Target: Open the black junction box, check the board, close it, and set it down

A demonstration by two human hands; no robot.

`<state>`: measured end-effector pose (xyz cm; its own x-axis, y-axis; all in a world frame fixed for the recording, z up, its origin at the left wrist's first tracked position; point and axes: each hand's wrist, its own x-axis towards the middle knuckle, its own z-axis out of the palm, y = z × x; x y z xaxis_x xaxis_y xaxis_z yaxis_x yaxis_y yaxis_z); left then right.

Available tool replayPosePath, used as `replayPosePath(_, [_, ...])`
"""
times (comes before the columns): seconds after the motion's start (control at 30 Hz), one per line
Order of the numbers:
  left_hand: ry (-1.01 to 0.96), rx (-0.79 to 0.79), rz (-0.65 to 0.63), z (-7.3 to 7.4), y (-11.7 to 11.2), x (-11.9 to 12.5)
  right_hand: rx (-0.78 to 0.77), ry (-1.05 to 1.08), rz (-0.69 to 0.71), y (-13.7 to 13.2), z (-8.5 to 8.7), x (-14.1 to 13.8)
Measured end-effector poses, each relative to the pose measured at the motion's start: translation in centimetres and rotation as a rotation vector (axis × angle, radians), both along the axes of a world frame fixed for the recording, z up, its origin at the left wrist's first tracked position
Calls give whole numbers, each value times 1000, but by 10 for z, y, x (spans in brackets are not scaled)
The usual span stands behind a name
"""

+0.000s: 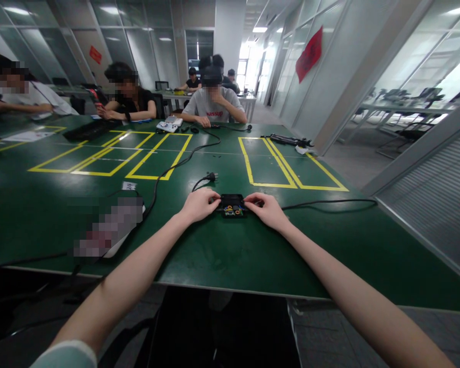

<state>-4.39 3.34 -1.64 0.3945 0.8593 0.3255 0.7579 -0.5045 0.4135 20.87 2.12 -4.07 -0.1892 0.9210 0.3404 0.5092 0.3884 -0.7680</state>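
Your left hand point(201, 205) and right hand point(269, 208) hold the opened black case point(232, 203) — fingers pinched narrow at its sides — the plug point(211, 177) beyond it, leftward.

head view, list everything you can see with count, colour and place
open case: one, black, between the hands
circuit board: one, multicoloured, in the case
plug: one, black, beyond the left hand
cables: several, black, across the table
blurred object: one, partly grey, table's left
tape outlines: several, yellow, table's far part
folded item: one, black, far right
table: one, green, underneath
hangings: two, red, walls
people: at least five, mixed clothing, beyond
left hand: one, bare, case's left side
right hand: one, bare, case's right side
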Motion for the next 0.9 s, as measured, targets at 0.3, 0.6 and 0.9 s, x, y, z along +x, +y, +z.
replayPosePath(0.3, [-111, -86, 74, -2, 0, 3, -9, -11, -16, -1, 1, -4])
replayPosePath(0.6, [-267, -168, 32, -9, 7, 2, 8, -25, -32, 2, -2, -1])
replayPosePath(0.9, [-472, -268, -18, -7, 11, 1, -108, 201, 23, 1, 3, 0])
